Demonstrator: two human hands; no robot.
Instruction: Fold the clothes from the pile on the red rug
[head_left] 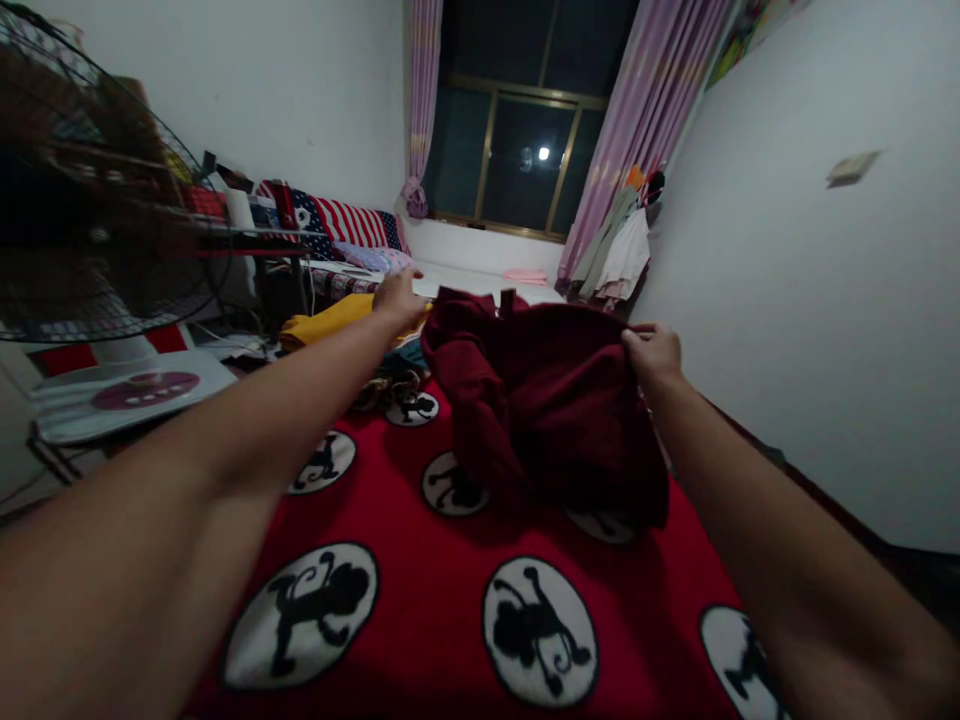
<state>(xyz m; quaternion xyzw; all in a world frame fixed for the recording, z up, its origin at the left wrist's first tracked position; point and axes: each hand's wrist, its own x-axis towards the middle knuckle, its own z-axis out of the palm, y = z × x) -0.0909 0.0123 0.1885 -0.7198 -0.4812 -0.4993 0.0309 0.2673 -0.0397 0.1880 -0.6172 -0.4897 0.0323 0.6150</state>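
Note:
A dark red garment [570,400] hangs between my two hands above the bed, its lower part drooping close to the red blanket [420,640]. My right hand [654,352] pinches its upper right edge. At the upper left edge my left hand [401,300] is closed on the cloth, though its fingertips are partly blurred. A small dark tab stands up at the middle of the garment's top edge. Folds hide its full shape, so I cannot tell which kind of garment it is. Round white patches with black monkey figures cover the blanket.
Yellow cloth [330,320] and other clothes lie past my left forearm. A caged fan [90,200] stands at the left. Behind are a flag-patterned cushion [352,225], a window with purple curtains [630,120], and hanging clothes [622,255]. A white wall borders the right.

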